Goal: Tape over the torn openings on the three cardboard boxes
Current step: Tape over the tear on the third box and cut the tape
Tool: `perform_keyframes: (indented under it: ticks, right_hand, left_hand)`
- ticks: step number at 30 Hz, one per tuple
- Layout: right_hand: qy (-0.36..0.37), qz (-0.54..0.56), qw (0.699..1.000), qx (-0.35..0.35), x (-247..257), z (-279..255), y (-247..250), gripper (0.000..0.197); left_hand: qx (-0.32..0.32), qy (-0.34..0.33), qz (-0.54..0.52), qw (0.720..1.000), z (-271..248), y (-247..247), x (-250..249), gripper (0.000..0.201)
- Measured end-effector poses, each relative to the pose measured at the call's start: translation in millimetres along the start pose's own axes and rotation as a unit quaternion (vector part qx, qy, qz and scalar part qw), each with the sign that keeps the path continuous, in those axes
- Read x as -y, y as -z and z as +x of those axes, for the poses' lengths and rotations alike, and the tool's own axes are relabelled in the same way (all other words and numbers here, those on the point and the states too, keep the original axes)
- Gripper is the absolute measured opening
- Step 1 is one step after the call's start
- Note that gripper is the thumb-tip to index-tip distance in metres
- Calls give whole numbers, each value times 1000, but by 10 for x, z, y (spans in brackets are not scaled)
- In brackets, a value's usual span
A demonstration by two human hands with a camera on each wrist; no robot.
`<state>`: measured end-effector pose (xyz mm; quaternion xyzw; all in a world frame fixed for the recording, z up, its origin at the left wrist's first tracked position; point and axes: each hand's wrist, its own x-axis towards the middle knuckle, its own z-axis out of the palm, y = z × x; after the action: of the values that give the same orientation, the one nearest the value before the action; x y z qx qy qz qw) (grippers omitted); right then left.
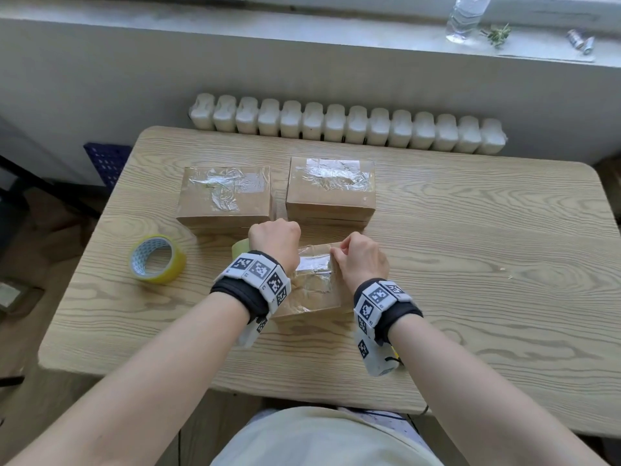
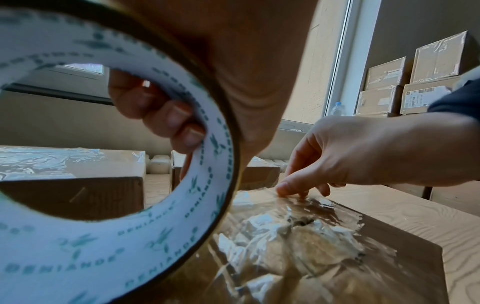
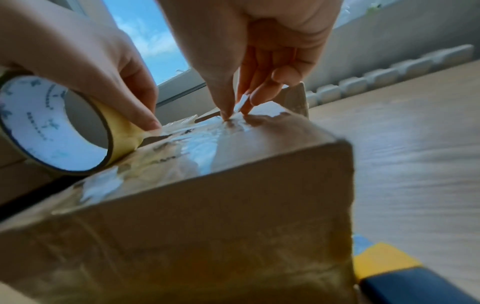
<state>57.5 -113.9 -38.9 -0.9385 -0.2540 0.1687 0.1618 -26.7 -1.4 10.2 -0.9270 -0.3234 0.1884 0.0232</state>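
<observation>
Nearest the person, a cardboard box (image 1: pixel 316 294) sits on the wooden table (image 1: pixel 470 264), between the two wrists. Its top is covered in wrinkled clear tape (image 2: pixel 298 232), with torn white paper showing underneath.

The left hand (image 1: pixel 274 238) grips a roll of tape (image 2: pixel 111 257) at the box's left edge: the fingers (image 2: pixel 166 117) curl through the core while the thumb lies along the yellowish outer winding. The roll stands on edge, touching the box top in the right wrist view.

The right hand (image 1: pixel 361 260) is just right of it, over the far part of the same box. Thumb and bent fingers are brought narrowly together, tips (image 3: pixel 226 115) pressing down on the tape surface; a small shiny flap of tape stands between them, though whether it is actually pinched cannot be told.

To the left on the table, apart from the hands, a second roll (image 1: pixel 157 259) with a yellow rim lies tilted.

Farther back stand two more boxes side by side, the left box (image 1: pixel 224 200) and the right box (image 1: pixel 331 190), both with crumpled clear tape across their tops.

Beyond the table edge runs a white radiator (image 1: pixel 346 124), and above it a windowsill holds a plastic bottle (image 1: pixel 465 16).
</observation>
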Motion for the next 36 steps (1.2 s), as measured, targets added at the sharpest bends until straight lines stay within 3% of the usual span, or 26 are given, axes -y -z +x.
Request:
perform_keyframes:
  ticks: [4, 6, 8, 11, 13, 15, 17, 21, 25, 28, 34, 36]
  right_hand:
    - [68, -77, 995, -15, -6, -30, 1, 29]
    - [70, -74, 995, -14, -34, -29, 22, 50]
    - [66, -76, 995, -23, -90, -2, 54, 70]
    - [166, -64, 982, -56, -160, -27, -9, 58]
    - [256, -49, 965, -14, -123, -126, -96, 54]
    - [301, -70, 948, 70, -84, -228, -211, 59]
    - [303, -100, 941, 117, -86, -267, -308, 66]
    - [299, -133, 938, 115, -112, -247, -376, 73]
    - [317, -141, 930, 123, -87, -267, -434, 80]
    - [310, -154, 929, 130, -58, -274, -451, 84]
    - [321, -129, 927, 142, 43, -310, -524, 83]
    - [323, -139, 925, 143, 25, -288, -547, 87]
  left_hand:
    - [5, 4, -11, 1000, 8, 6, 24, 16]
    - [-1, 2, -19, 1000, 15, -2, 43, 16]
    - [-9, -7, -42, 999, 5, -3, 89, 28]
    - [-29, -45, -66, 996, -44, -55, 227, 56]
    - [-35, -75, -56, 995, -123, -102, 353, 63]
    - [-40, -105, -35, 993, -215, -182, 464, 66]
    - [-78, -118, -70, 987, -296, -294, 537, 65]
    - [-138, -113, -207, 962, -384, -438, 612, 62]
    - [-168, -89, -260, 947, -429, -464, 671, 67]
    - [-173, -74, -293, 937, -460, -519, 677, 71]
    - [-177, -80, -421, 886, -440, -630, 628, 60]
    - [-156, -76, -442, 880, -421, -562, 672, 56]
